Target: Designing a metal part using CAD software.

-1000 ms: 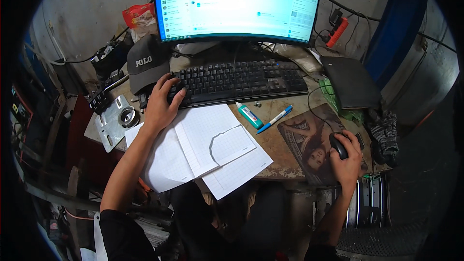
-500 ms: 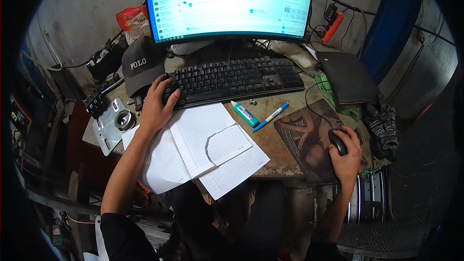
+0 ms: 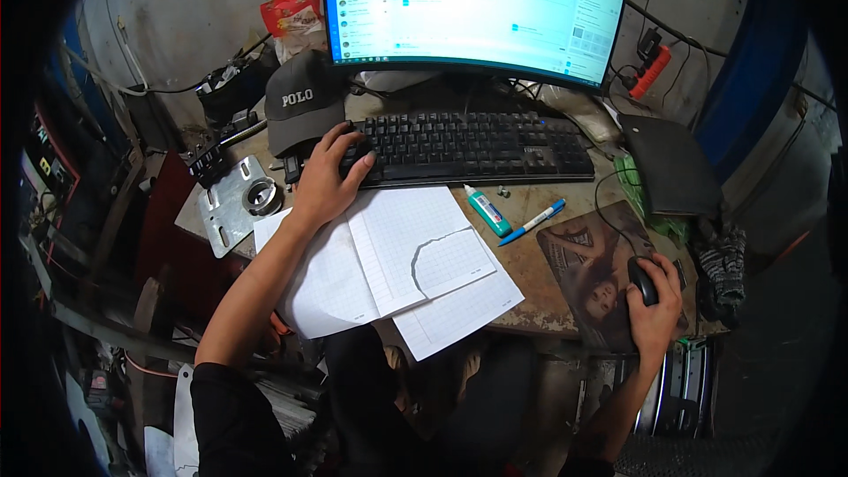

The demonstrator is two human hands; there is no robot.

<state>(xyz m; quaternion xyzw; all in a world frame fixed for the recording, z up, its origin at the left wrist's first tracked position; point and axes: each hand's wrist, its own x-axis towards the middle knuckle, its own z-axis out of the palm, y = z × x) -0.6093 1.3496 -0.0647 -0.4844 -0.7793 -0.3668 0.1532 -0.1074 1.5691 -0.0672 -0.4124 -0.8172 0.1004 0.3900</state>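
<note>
A lit curved monitor (image 3: 477,9) stands behind a black keyboard (image 3: 468,146) on a cluttered surface (image 3: 530,203). The left hand (image 3: 327,181) rests spread and open on the keyboard's left end, holding nothing, with white paper sheets (image 3: 397,265) just in front of the keyboard. To the keyboard's right, the right hand (image 3: 655,309) curls over a black mouse (image 3: 642,278) on a printed mouse pad (image 3: 592,269).

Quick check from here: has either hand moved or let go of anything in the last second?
No visible change. The left hand stays on the left end of the black keyboard, and the right hand still covers the black mouse. The white squared paper sheets lie as before.
</note>
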